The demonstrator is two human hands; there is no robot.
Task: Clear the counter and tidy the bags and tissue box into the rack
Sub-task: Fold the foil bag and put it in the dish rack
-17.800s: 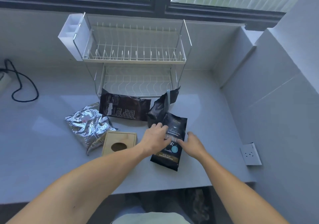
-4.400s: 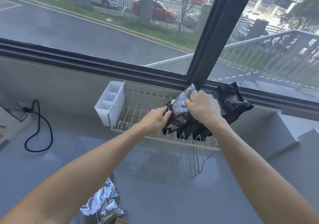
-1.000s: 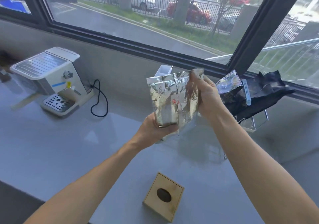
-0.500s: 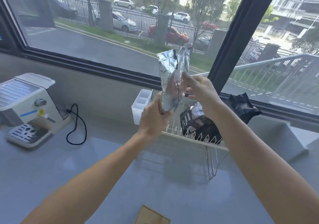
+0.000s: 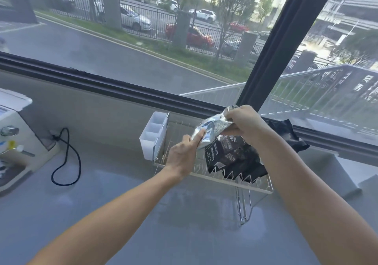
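A crinkled silver foil bag [image 5: 212, 128] is held tilted over the upper tier of the white wire rack [image 5: 231, 181]. My right hand [image 5: 244, 124] grips its top edge. My left hand [image 5: 184, 156] holds its lower end, one finger stretched along the foil. Dark coffee bags [image 5: 231, 156] stand in the rack's upper tier just under and right of the foil bag. Another black bag [image 5: 290, 136] sticks out behind my right arm. The tissue box is out of view.
A white cutlery holder [image 5: 153, 135] hangs on the rack's left end. A white coffee machine [image 5: 14, 142] stands at the far left, with a black cable [image 5: 67, 162] looped on the grey counter [image 5: 184, 224]. A window runs along the back.
The foil bag has come down from upright in front of the window to a tilt low over the rack's upper tier. Both hands went down with it.
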